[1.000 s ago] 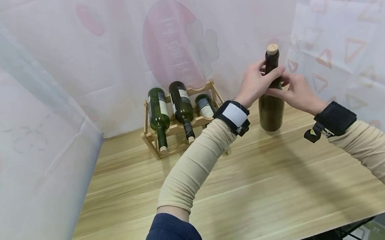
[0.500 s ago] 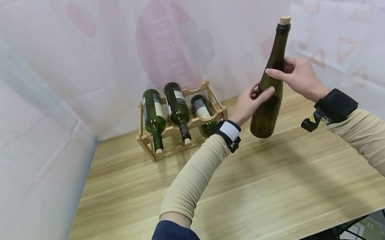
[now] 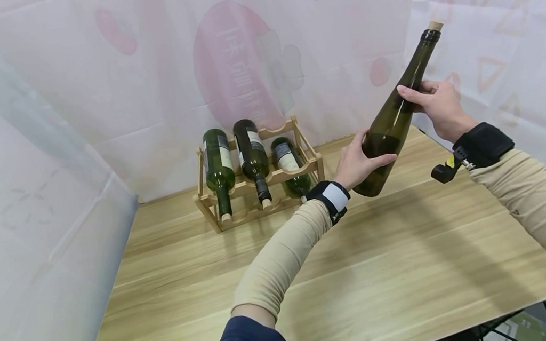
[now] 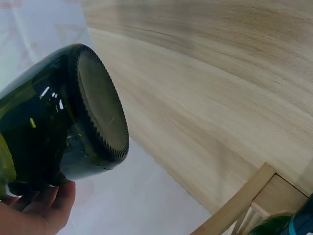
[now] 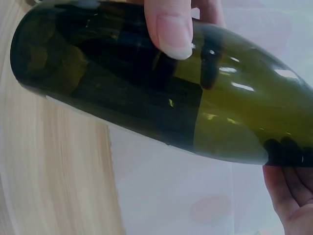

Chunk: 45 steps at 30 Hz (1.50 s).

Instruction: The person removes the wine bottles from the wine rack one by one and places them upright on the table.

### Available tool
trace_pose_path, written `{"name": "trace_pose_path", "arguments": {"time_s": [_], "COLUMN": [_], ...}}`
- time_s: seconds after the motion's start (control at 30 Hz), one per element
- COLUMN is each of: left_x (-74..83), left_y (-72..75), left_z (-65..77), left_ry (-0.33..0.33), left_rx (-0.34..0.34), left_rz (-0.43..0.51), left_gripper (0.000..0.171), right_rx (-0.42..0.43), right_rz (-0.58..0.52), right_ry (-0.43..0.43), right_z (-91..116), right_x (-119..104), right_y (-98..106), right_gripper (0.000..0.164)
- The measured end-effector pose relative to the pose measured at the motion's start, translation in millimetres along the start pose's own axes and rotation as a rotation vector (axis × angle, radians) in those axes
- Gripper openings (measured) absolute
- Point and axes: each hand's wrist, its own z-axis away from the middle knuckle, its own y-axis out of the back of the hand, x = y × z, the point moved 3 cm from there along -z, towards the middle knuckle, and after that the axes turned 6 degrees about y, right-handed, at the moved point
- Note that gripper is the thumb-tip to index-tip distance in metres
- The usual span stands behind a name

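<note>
A dark green wine bottle [image 3: 390,126] with liquid inside is tilted above the table, its corked neck toward the upper right. My left hand [image 3: 353,162] grips the lower body, thumb across the near side. Higher up, my right hand [image 3: 438,108] holds the bottle where it narrows to the neck, thumb in front and fingers behind. A cork [image 3: 435,26] sticks out of the mouth. In the left wrist view the bottle's ridged base [image 4: 100,100] faces the camera. The right wrist view shows the dark liquid [image 5: 122,83] lying in the lower part.
Left of the hands stands a wooden wine rack [image 3: 319,165]. Two corked bottles, one green [image 3: 218,166] and one darker [image 3: 251,153], lie on its upper tier; another bottle [image 3: 292,163] sits lower right. Patterned white curtains [image 3: 161,93] enclose the wooden table [image 3: 359,281].
The bottle has gone from upright to tilted, neck toward the upper right. My left hand has moved from the neck down to the lower body; my right hand stays near the neck.
</note>
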Motion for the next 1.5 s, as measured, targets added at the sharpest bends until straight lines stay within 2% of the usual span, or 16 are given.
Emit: {"name": "trace_pose_path", "arguments": {"time_s": [0.47, 0.8, 1.07, 1.37, 1.5], "left_x": [-1.9, 1.7, 0.7, 2.7, 2.2], "left_y": [-10.9, -19.2, -31.5, -51.8, -61.8], "left_z": [-11.4, -14.4, -19.1, -19.9, -19.4], "left_ry": [0.027, 0.030, 0.063, 0.081, 0.111], "left_rx": [0.011, 0.010, 0.021, 0.008, 0.021], "left_rz": [-0.053, -0.032, -0.033, -0.007, -0.035], "left_gripper": [0.081, 0.082, 0.080, 0.076, 0.075], "right_rx": [-0.003, 0.007, -0.020, -0.041, -0.049], "right_rz": [-0.004, 0.004, 0.015, 0.120, 0.226], "right_ry": [-0.045, -0.047, -0.033, -0.025, -0.028], "right_z": [-5.1, -6.5, -7.8, -7.0, -5.0], "right_x": [5.0, 6.4, 7.2, 8.2, 9.2], "right_y": [9.8, 16.3, 16.7, 21.1, 24.5], "right_gripper": [0.006, 0.006, 0.007, 0.005, 0.007]}}
